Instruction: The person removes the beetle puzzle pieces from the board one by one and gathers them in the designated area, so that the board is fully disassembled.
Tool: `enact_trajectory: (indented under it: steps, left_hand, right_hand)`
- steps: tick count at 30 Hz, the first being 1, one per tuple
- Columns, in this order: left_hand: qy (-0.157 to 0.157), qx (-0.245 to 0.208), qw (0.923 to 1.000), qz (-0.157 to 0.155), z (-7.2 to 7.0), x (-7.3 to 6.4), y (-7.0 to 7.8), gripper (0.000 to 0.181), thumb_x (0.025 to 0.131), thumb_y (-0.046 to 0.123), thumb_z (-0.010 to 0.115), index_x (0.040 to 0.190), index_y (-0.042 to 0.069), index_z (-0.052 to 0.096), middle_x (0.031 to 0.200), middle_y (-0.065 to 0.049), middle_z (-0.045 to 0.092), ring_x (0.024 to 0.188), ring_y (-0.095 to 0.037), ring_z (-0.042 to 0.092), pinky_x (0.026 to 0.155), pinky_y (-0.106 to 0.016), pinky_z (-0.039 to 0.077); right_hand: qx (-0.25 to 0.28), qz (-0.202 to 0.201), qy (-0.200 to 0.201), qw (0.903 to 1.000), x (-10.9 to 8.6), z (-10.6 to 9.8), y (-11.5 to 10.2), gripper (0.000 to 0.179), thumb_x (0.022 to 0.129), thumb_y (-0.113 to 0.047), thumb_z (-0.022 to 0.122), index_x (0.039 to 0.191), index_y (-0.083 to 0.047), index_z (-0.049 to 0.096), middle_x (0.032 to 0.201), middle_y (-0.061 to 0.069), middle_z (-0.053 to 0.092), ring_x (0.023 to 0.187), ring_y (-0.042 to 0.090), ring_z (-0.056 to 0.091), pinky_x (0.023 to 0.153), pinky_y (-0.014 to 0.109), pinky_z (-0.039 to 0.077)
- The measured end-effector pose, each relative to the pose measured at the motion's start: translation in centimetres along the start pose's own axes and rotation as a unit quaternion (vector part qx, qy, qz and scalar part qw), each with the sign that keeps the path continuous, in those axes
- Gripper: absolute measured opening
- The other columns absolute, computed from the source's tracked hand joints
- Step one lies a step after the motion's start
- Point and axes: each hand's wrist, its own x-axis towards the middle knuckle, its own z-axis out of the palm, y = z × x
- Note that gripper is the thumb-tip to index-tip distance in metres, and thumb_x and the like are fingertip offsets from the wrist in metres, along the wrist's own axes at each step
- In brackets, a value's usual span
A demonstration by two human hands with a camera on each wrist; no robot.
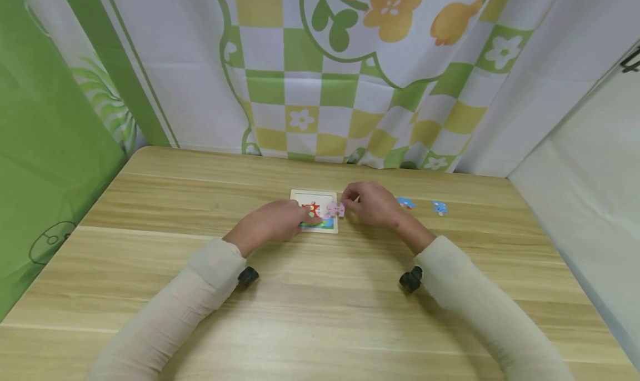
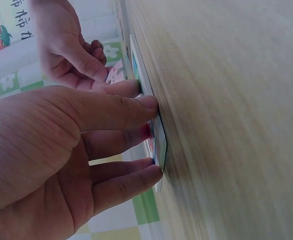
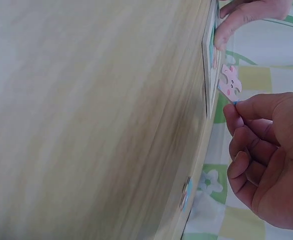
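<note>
A small square jigsaw tray [image 1: 300, 192] with a pale rim lies on the table, with red, blue and green picture pieces in its lower part. My left hand [image 1: 272, 220] rests on it from the left; in the left wrist view its thumb touches the near edge and its fairly straight fingers press on the tray. Between thumb and index finger, my right hand [image 1: 372, 203] pinches a pink jigsaw piece [image 3: 230, 82] with an animal face. The piece is tilted over the tray's right edge, and the other right fingers are curled in.
Two blue jigsaw pieces, one nearer [image 1: 406, 202] and one farther right [image 1: 439, 207], lie on the wooden table [image 1: 320, 314] beyond my right hand. A checked, flowered curtain [image 1: 302, 92] hangs along the back edge, and a green cloth [image 1: 50, 164] is on the left.
</note>
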Motion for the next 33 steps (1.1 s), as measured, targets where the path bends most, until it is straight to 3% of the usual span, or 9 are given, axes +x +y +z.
enact_trajectory:
  steps: [6, 16, 25, 33]
  left_hand:
    - [0.005, 0.001, 1.0, 0.003, 0.1, 0.0, 0.0, 0.05, 0.103, 0.006, 0.064, 0.148, 0.027, 0.058, 0.132, -0.017, 0.068, 0.08, -0.018, 0.057, 0.066, -0.029, 0.046]
    - [0.016, 0.008, 0.9998, 0.01, 0.0, -0.3, 0.1, 0.053, 0.101, 0.001, 0.064, 0.148, 0.026, 0.059, 0.128, -0.022, 0.069, 0.088, -0.021, 0.063, 0.07, -0.031, 0.047]
    - [0.019, -0.001, 0.9997, 0.018, 0.0, -0.2, 0.1, 0.053, 0.1, 0.0, 0.064, 0.147, 0.024, 0.06, 0.128, -0.021, 0.069, 0.083, -0.019, 0.057, 0.07, -0.031, 0.046]
    - [0.02, 0.004, 0.9996, 0.018, 0.0, -0.4, 0.0, 0.05, 0.101, 0.003, 0.064, 0.147, 0.023, 0.06, 0.126, -0.015, 0.07, 0.102, -0.026, 0.066, 0.082, -0.034, 0.052]
  right_hand:
    - [0.008, 0.019, 0.004, 0.9998, -0.9, -1.1, 0.9, 0.014, 0.103, -0.017, 0.063, 0.101, -0.011, 0.076, 0.099, 0.004, 0.074, 0.093, 0.022, 0.067, 0.085, 0.043, 0.053]
    - [0.008, 0.028, 0.003, 0.9996, -1.4, -2.3, 3.2, 0.015, 0.103, -0.015, 0.062, 0.102, -0.006, 0.074, 0.1, 0.008, 0.073, 0.092, 0.023, 0.066, 0.085, 0.044, 0.053]
    - [0.024, 0.031, 0.007, 0.9992, -3.1, -3.7, 5.3, 0.016, 0.102, -0.012, 0.062, 0.102, -0.002, 0.075, 0.098, 0.011, 0.074, 0.094, 0.027, 0.067, 0.086, 0.047, 0.052]
    - [0.013, 0.043, 0.012, 0.9989, -5.2, -4.4, 7.4, 0.014, 0.101, -0.01, 0.064, 0.101, -0.001, 0.075, 0.096, 0.011, 0.074, 0.091, 0.026, 0.067, 0.083, 0.044, 0.051]
